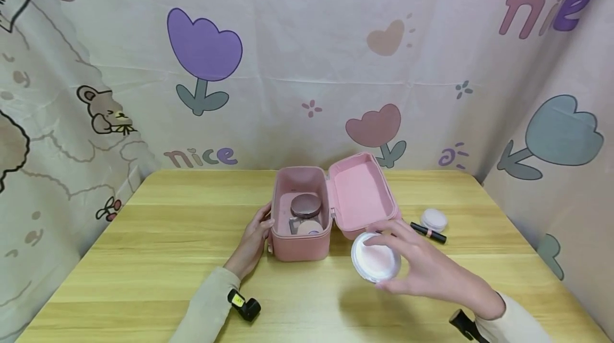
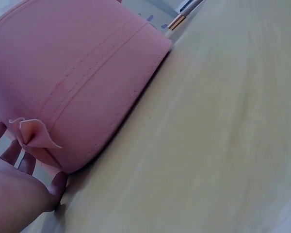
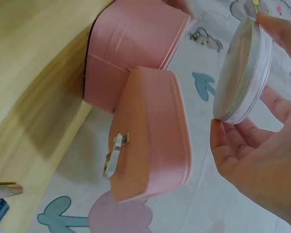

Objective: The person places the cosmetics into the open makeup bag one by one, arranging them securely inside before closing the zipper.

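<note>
Head view forward and down, wrists close-up

A pink box point(image 1: 300, 250) stood on a yellow wooden desk point(image 1: 158, 263), and its lid point(image 1: 362, 191) was open to the right. In the box were a round brown tin point(image 1: 306, 204) and a small pale round thing point(image 1: 307, 227). The left hand point(image 1: 249, 244) touched the left side of the box. The right hand point(image 1: 422, 264) pinched a round white case point(image 1: 375, 266) by its edge, up above the desk. Past the right hand, a black stick point(image 1: 438, 237) with a pink band lay just beside a round white pot point(image 1: 434, 220). Behind it all hung a pale cloth point(image 1: 297, 29) with a big purple flower point(image 1: 205, 47) on it.
</note>
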Demonstrator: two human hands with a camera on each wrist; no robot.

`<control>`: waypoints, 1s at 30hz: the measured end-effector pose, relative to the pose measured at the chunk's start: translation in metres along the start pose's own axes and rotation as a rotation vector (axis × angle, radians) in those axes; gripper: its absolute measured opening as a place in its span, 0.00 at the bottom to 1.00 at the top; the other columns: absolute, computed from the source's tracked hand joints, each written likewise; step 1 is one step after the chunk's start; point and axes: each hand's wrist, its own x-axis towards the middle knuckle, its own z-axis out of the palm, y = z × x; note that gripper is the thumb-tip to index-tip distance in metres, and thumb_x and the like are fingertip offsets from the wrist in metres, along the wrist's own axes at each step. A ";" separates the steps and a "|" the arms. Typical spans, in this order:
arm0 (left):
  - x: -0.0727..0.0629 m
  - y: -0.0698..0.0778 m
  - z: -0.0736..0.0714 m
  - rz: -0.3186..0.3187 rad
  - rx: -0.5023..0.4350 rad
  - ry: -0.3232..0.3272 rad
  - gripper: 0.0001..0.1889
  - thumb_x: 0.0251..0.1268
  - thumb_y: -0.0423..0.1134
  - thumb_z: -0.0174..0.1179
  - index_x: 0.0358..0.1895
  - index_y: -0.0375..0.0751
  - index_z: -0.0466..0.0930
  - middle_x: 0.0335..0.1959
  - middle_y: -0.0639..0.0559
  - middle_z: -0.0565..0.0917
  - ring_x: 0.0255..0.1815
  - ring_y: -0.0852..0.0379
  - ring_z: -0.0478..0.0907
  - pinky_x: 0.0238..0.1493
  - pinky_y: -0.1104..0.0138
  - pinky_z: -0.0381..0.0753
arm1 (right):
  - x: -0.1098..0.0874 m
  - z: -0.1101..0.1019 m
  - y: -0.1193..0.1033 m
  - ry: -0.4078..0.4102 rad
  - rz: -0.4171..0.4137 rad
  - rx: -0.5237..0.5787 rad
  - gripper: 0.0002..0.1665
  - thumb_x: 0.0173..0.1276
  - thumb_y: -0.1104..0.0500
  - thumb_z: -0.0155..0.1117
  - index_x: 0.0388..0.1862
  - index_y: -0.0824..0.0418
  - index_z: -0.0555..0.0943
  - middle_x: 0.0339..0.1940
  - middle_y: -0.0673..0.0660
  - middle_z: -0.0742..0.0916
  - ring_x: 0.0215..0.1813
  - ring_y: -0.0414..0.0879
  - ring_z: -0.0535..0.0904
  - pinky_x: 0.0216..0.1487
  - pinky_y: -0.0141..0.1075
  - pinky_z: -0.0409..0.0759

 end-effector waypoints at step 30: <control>-0.003 -0.001 0.003 0.024 0.020 0.000 0.33 0.68 0.37 0.45 0.75 0.34 0.49 0.75 0.36 0.51 0.74 0.42 0.48 0.70 0.61 0.51 | 0.087 -0.021 0.011 -0.458 0.131 0.012 0.31 0.44 0.57 0.77 0.51 0.56 0.79 0.53 0.54 0.78 0.54 0.49 0.72 0.51 0.43 0.75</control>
